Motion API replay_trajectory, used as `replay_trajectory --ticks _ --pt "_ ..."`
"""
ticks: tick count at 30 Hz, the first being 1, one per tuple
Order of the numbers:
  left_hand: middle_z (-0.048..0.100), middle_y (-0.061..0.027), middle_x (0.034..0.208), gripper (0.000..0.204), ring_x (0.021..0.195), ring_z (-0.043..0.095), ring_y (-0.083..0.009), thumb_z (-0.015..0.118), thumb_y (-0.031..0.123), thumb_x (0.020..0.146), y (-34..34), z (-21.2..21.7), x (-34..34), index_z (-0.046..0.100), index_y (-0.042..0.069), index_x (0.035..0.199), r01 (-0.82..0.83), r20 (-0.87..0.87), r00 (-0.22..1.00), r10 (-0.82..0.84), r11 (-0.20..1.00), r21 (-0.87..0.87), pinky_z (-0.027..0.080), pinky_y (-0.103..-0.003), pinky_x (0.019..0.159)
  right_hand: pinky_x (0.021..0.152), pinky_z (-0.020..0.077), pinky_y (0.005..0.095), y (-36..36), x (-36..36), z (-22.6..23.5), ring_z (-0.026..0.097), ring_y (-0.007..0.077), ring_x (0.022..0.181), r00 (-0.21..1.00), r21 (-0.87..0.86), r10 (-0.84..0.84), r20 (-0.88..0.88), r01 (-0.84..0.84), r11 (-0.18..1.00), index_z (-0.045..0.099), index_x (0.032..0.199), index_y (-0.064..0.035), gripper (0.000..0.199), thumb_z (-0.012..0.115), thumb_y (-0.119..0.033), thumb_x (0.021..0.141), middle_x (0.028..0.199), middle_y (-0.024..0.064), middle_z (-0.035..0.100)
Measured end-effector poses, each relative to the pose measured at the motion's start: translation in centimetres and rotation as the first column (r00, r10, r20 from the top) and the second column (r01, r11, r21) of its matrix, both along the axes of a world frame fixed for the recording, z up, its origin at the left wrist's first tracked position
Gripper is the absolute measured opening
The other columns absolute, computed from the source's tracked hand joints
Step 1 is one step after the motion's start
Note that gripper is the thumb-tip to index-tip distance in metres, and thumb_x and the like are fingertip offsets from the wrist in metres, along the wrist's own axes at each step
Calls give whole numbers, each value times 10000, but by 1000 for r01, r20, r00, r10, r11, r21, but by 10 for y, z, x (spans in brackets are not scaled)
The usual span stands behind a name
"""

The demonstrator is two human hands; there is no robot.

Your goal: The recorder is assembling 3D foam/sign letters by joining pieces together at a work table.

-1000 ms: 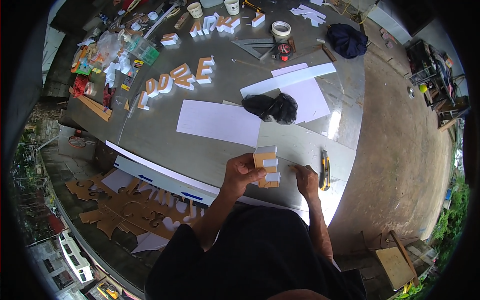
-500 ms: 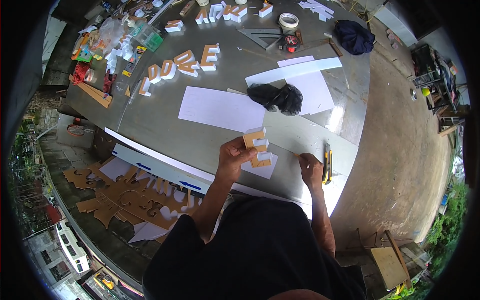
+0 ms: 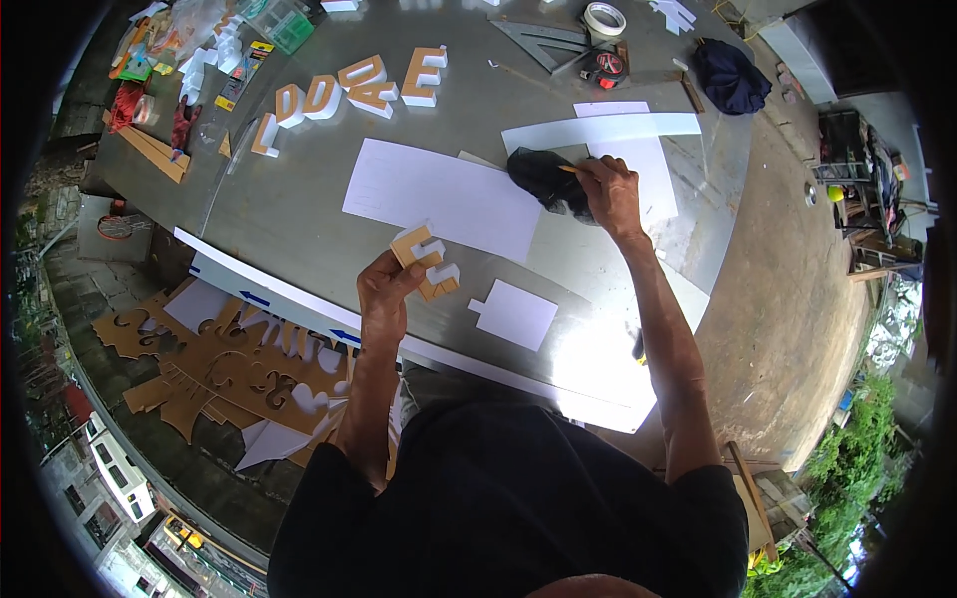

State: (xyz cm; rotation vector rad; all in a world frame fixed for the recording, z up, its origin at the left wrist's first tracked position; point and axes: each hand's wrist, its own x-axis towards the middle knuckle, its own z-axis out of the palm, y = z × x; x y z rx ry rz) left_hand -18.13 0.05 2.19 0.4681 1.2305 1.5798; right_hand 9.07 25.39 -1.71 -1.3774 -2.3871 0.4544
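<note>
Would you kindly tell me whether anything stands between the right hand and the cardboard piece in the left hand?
Nothing visible blocks the way from the right hand to the cardboard piece in the left hand; the bunched black cloth and the white sheet simply lie on the table along that line.

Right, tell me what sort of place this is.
Probably a small craft workshop, perhaps partly open-air: a metal table bears a tape measure and thick brown-and-white letters, with a pile of cut board beside it.
</note>
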Motion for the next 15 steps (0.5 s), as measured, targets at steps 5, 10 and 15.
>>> replay_trajectory --ticks 5,10,15 --pt "720 -101 1065 419 995 664 -184 767 124 851 18 -16 -61 661 -69 1208 -80 -10 997 79 996 -48 489 -355 950 894 416 403 56 -58 1 603 266 965 965 99 217 147 -232 968 735 988 -119 123 703 -165 879 967 36 671" --pt "708 -96 1055 545 974 663 -184 823 260 822 38 -50 -127 647 -79 1211 -75 42 996 76 997 -17 499 -348 922 906 508 425 147 -124 14 609 302 1012 954 144 298 -12 -293 945 727 980 -85 142 720 -96 839 993 90 671" --pt "698 -86 1032 616 944 660 -179 851 339 790 49 -83 -173 639 -87 1180 -90 60 994 96 992 -94 507 -349 895 802 539 442 267 -244 35 680 362 888 946 108 259 -194 -241 964 697 1009 -40 126 646 -97 909 951 167 704"
